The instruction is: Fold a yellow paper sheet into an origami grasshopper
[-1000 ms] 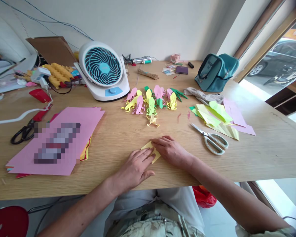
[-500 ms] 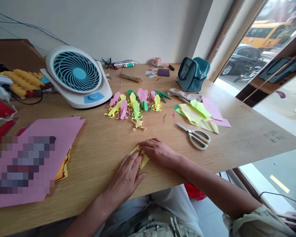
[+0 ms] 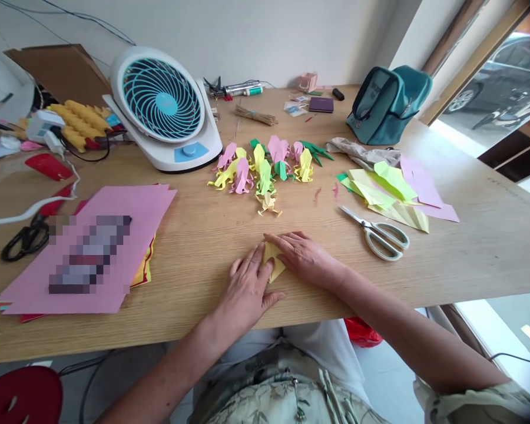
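A small folded piece of yellow paper lies on the wooden table near its front edge, partly covered by both hands. My left hand rests flat on the paper's left side, fingers stretched out and thumb spread away. From the right, my right hand lies over the paper's upper right part, its fingers extended and pressing down near the top corner. Just beyond is a pale yellow origami frog, in front of a cluster of pink, yellow and green folded-paper animals.
Scissors lie to the right, below a pile of coloured paper. Pink sheets are stacked at left, with a blurred-out object on top. A fan stands behind them; a teal bag sits at the back right.
My view has shifted, so the table's contents appear farther right and higher. Both hands stay on the yellow paper; my left fingers have slid slightly, uncovering a little of its middle.
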`<action>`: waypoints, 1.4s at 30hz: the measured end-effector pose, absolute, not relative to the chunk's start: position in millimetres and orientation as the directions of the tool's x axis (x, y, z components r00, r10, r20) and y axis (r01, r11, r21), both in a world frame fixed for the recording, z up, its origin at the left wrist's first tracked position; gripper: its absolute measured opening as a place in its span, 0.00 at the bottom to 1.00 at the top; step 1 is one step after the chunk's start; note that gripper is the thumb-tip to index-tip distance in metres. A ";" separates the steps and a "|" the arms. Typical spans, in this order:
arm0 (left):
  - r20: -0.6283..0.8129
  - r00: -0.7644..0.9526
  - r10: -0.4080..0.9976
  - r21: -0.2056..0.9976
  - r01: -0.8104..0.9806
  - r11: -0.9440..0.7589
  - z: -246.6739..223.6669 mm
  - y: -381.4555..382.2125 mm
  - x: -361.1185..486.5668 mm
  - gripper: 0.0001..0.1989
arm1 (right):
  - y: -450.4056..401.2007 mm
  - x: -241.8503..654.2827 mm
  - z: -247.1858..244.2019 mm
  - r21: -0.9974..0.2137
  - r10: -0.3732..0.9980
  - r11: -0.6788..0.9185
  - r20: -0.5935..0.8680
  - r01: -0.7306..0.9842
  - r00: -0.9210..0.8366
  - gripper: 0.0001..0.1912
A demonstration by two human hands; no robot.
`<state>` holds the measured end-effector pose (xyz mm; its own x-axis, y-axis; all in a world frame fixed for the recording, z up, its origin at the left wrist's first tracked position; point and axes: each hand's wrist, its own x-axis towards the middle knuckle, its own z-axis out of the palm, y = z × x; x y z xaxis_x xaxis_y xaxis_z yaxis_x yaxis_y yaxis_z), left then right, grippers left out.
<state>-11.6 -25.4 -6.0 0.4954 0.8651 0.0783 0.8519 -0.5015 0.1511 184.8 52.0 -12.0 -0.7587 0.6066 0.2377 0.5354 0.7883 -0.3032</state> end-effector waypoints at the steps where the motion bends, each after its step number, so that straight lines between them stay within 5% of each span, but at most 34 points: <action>1: 0.071 0.479 0.875 0.146 0.863 -0.484 -5.4 -26.0 -10.2 0.30 | 52.0 184.9 -12.1 -0.298 0.604 0.791 0.240 0.535 -0.760 0.29; 8: 0.024 0.406 0.914 0.115 0.907 -0.406 -6.0 -30.3 -12.2 0.38 | 52.1 186.1 -11.5 -0.262 0.599 0.796 0.213 0.545 -0.772 0.28; 17: -0.047 0.481 0.875 0.125 0.872 -0.473 -0.5 -45.4 -42.3 0.34 | 52.3 186.2 -11.0 -0.262 0.598 0.796 0.205 0.545 -0.775 0.29; 42: -0.064 0.669 0.741 0.217 0.734 -0.644 -0.9 -40.0 -28.2 0.44 | 64.3 202.2 -2.7 -0.243 0.590 0.801 0.168 0.547 -0.790 0.26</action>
